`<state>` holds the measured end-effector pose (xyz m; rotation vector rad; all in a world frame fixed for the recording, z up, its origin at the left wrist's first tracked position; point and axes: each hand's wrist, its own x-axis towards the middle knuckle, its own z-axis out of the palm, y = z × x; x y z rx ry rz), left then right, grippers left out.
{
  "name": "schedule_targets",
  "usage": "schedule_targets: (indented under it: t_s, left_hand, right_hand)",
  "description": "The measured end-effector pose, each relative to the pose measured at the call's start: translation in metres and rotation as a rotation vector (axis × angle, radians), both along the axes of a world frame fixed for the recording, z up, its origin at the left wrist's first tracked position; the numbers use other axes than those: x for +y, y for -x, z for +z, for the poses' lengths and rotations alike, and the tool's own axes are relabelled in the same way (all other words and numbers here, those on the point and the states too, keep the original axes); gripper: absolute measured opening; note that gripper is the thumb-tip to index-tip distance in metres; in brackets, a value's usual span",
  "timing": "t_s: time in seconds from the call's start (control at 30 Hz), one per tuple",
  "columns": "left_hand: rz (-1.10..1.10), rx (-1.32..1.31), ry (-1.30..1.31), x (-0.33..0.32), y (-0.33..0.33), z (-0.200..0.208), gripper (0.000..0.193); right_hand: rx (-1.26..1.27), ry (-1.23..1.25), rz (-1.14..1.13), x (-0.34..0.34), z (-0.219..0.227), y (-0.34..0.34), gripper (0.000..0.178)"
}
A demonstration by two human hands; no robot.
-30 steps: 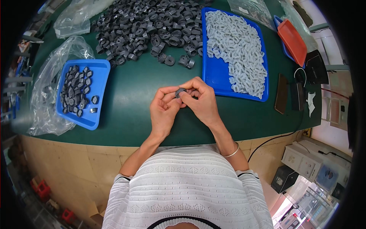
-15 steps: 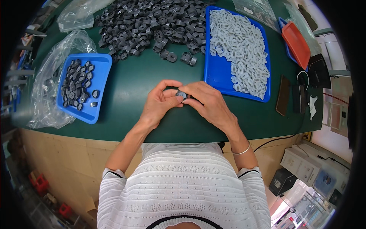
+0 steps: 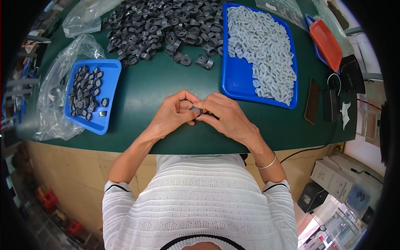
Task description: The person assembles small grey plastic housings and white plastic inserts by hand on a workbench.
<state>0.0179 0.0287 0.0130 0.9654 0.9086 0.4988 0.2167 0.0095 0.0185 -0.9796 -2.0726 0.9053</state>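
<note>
Between my two hands, over the near middle of the table, is a small dark grey plastic part (image 3: 196, 110), mostly covered by fingers. My left hand (image 3: 174, 113) pinches it from the left with thumb and fingers. From the right, the thumb and fingertips of my right hand (image 3: 227, 113) close on it too. Beyond my hands lies a big heap of dark grey ring-shaped plastic parts (image 3: 166, 25). A blue tray (image 3: 239, 83) at the right holds a mass of small whitish translucent plastic pieces (image 3: 266, 50).
At the left, a smaller blue tray (image 3: 106, 83) holds several dark parts, with a clear plastic bag (image 3: 50, 96) beside it. An orange-red tray (image 3: 326, 43), a dark phone-like slab (image 3: 311, 101) and a black box-shaped device (image 3: 330, 104) lie at the right of the green table (image 3: 141, 89).
Both hands stay together on the small part, which has turned and now shows a narrower side. The fingers have shifted slightly around it.
</note>
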Motion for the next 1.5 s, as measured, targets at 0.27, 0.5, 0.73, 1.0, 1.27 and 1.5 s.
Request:
schedule_targets:
  t_s: [0.27,0.5,0.73,1.0,1.27,1.5]
  left_hand:
    - [-0.002,-0.030,0.046,-0.003,0.003,-0.004,0.015]
    - [0.031,-0.062,0.082,-0.004,0.003,-0.007,0.015]
    - [0.130,-0.063,0.044,-0.012,-0.003,-0.007,0.013]
    - [0.315,-0.146,0.102,-0.022,-0.004,-0.016,0.027]
    - [0.379,-0.136,0.046,-0.026,-0.013,-0.018,0.028]
    - [0.328,-0.104,-0.132,-0.017,-0.019,-0.025,0.028]
  right_hand:
    - [0.013,-0.054,-0.018,-0.007,-0.007,0.006,0.031]
    - [0.012,-0.052,-0.036,-0.007,-0.005,0.006,0.033]
    - [0.031,0.020,-0.127,-0.011,-0.010,0.009,0.025]
    - [0.179,0.425,-0.269,-0.007,-0.019,0.012,0.011]
    - [0.123,0.208,-0.438,-0.010,-0.008,0.034,0.015]
    - [0.054,0.150,-0.459,-0.011,-0.001,0.032,0.018]
